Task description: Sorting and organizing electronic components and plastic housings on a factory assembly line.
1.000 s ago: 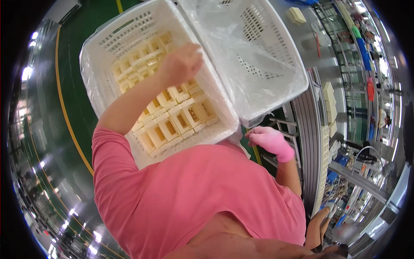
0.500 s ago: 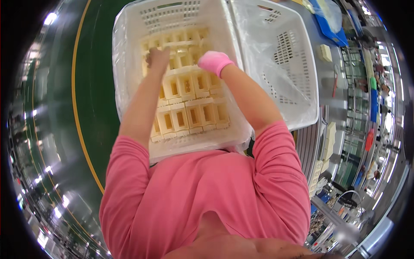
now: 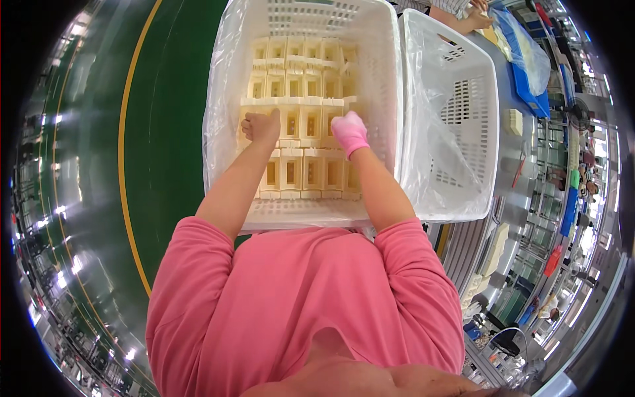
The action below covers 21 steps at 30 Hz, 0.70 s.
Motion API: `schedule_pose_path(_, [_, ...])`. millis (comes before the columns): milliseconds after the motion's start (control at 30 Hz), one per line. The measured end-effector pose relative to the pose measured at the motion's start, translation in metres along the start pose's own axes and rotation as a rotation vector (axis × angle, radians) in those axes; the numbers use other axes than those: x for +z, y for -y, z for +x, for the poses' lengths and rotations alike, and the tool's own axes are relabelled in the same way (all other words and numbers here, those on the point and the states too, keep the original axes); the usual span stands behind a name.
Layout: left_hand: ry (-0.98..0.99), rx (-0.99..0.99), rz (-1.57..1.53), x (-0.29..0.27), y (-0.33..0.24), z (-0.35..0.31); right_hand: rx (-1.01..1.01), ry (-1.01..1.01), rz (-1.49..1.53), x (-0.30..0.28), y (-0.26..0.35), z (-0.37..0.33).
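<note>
Several rows of cream plastic parts (image 3: 311, 170), each with a rectangular opening, stand in a white crate (image 3: 301, 215) lined with clear film. My bare left hand (image 3: 262, 126) is closed, fingers curled, at the left end of the second row from my body. At the right end of that row is my right hand (image 3: 349, 131), in a pink glove and also closed. Parts of this row show between the two hands. Whatever lies within either hand's fingers is hidden.
A second white crate (image 3: 491, 149) with loose film stands against the right side of the first. Beyond it, a co-worker's hand (image 3: 477, 20) is beside a blue tray (image 3: 537, 104) on a bench. A cream block (image 3: 514, 122) lies nearer. Green floor (image 3: 173, 119) stretches along the left.
Both hands have come back from the middle of the crate toward my body, staying closed. The view has shifted, and a co-worker's hands now show at the upper right.
</note>
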<state>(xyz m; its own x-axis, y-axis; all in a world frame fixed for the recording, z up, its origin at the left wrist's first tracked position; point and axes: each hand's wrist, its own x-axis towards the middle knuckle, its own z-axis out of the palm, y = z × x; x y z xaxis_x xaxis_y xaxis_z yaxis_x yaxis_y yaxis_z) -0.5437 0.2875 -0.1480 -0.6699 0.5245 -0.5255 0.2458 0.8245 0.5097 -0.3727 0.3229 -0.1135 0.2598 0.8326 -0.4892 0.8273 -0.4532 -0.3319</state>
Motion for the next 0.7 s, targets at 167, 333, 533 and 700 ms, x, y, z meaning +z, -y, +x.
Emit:
schedule_pose_path(167, [0.192,0.029,0.096,0.003,0.009,0.025,-0.019,0.203,-0.081,-0.022,0.003,0.0])
schedule_pose_path(333, [0.154,0.077,0.081,0.003,0.003,0.019,-0.017,0.059,0.112,-0.011,-0.004,0.003])
schedule_pose_path(533, [0.328,0.037,0.096,-0.008,0.002,0.021,-0.105,0.393,0.024,-0.02,-0.004,0.01])
schedule_pose_path(700, [0.259,0.011,0.219,0.005,0.013,0.037,-0.014,0.3,0.093,-0.013,-0.001,0.007])
